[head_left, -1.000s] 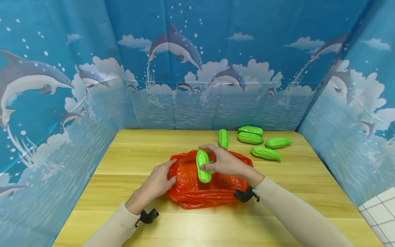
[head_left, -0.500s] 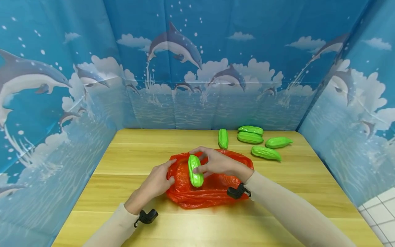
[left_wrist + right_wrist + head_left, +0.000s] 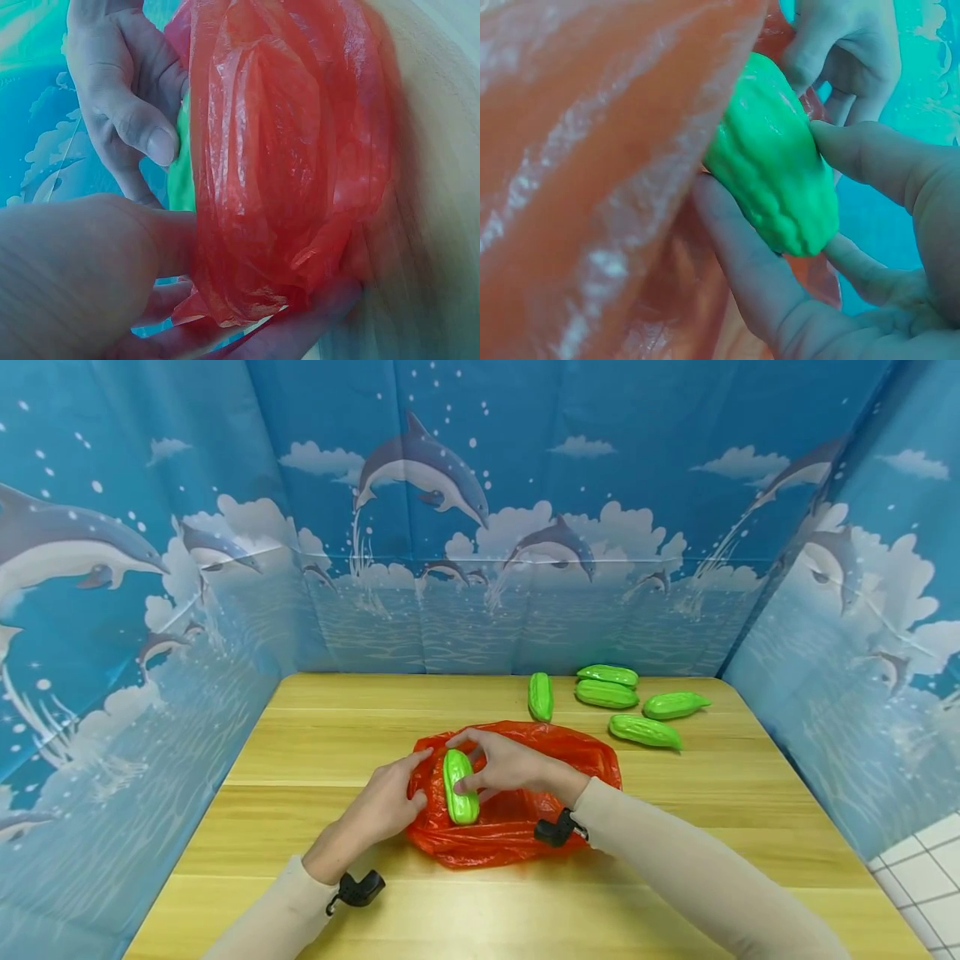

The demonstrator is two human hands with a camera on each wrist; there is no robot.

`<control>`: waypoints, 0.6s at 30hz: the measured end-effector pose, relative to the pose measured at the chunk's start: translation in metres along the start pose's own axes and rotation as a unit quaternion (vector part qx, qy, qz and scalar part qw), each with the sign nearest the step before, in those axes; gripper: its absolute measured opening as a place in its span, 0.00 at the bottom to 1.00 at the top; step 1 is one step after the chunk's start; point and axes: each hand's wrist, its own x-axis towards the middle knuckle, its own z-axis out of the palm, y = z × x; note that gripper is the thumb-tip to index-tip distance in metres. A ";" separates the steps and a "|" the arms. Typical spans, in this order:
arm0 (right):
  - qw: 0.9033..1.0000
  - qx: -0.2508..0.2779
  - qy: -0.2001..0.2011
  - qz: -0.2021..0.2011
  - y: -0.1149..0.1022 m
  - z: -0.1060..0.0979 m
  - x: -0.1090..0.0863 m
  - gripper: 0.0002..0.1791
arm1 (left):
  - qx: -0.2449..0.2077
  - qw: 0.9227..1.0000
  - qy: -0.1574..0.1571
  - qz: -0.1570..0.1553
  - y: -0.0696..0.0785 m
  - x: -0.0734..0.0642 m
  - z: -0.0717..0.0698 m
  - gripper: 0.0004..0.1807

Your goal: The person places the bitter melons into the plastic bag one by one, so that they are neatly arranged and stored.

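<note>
Red bag (image 3: 487, 849): gripping w/ L hand (image 3: 381, 799), pinching gourd (image 3: 452, 779) at mouth w/ R hand (image 3: 506, 767), unreleased, w/ 5 more gourds (image 3: 607, 695) on tbl (image 3: 330, 727)

Through my remote feed I counted six green bitter gourds (image 3: 455, 767) in sight; one red plastic bag (image 3: 487, 847); one left hand (image 3: 380, 799); one right hand (image 3: 510, 764); two black wrist cameras (image 3: 362, 889); one wooden table (image 3: 322, 727).

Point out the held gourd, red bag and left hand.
Held gourd (image 3: 778, 161): right wrist view, ridged green side.
Red bag (image 3: 262, 150): left wrist view, crinkled outer wall.
Left hand (image 3: 381, 803): head view, back of hand.
</note>
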 end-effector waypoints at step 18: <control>1.000 -0.010 0.003 -0.013 0.003 -0.002 -0.012 0.40 | -0.006 1.000 0.000 0.004 -0.003 -0.001 0.004 0.39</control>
